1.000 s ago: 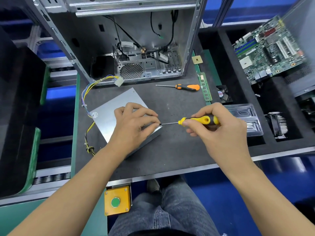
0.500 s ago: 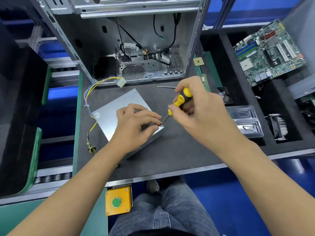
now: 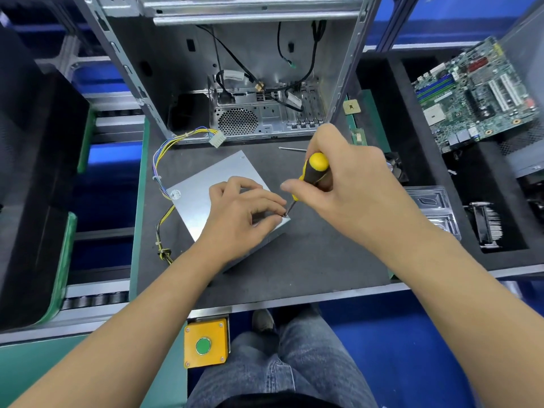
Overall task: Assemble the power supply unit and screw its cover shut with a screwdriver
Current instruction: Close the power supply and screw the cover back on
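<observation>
The silver power supply unit (image 3: 206,187) lies flat on the dark work mat, its coloured cable bundle (image 3: 164,160) trailing to the left. My left hand (image 3: 240,214) rests on the unit's right corner, fingertips pinching a small screw at the cover's edge. My right hand (image 3: 338,184) grips a yellow-and-black screwdriver (image 3: 313,172) held steeply, its tip meeting the screw by my left fingertips. The screw itself is almost hidden by my fingers.
An open computer case (image 3: 250,83) stands behind the unit. A second screwdriver's shaft (image 3: 291,149) pokes out behind my right hand. A motherboard (image 3: 474,95), clear plastic tray (image 3: 432,201) and heatsink (image 3: 485,225) sit to the right. A yellow button box (image 3: 205,343) hangs below the bench edge.
My right hand swung the screwdriver from lying level to standing steeply over the unit's corner. My left hand stayed on the corner, pinching at the tip.
</observation>
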Tool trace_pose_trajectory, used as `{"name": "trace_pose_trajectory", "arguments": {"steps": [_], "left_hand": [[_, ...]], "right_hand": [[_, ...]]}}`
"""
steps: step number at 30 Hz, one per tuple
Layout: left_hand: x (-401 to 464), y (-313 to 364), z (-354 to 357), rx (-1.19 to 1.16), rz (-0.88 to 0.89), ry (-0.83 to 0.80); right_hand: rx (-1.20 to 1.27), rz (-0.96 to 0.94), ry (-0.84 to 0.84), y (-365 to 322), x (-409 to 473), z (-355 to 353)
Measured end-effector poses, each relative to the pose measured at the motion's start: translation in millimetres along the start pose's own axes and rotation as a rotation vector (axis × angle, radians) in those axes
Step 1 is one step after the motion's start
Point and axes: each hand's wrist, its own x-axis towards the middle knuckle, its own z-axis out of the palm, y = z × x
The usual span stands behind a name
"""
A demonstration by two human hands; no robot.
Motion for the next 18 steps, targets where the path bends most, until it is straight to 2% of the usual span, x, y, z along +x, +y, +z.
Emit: {"name": "trace_pose_trajectory", "arguments": {"steps": [4, 10, 13, 15, 18], "left_hand": [[0.6, 1.6, 2.0, 0.01, 0.008, 0.03], [0.0, 8.8, 3.4, 0.071, 0.067, 0.074], [0.8, 11.4, 2.6, 0.08, 0.074, 0.073], [3.4, 18.0, 1.1, 0.013, 0.053, 0.071], [11.2, 37.8, -4.7, -0.336, -0.063, 0.139]], "right_hand": [[-0.135, -0.062, -0.051, -6.7, 5.1, -3.8], [-0.187, -0.093, -0.262, -17.0, 17.6, -14.4], [-0.382, -0.12, -0.298, -21.2, 24.9, -18.9], [-0.578, -0.138, -0.282, -25.5, 29.4, -19.6], [-0.696, -0.084, -0.326, -36.2, 33.1, -19.9]]}}
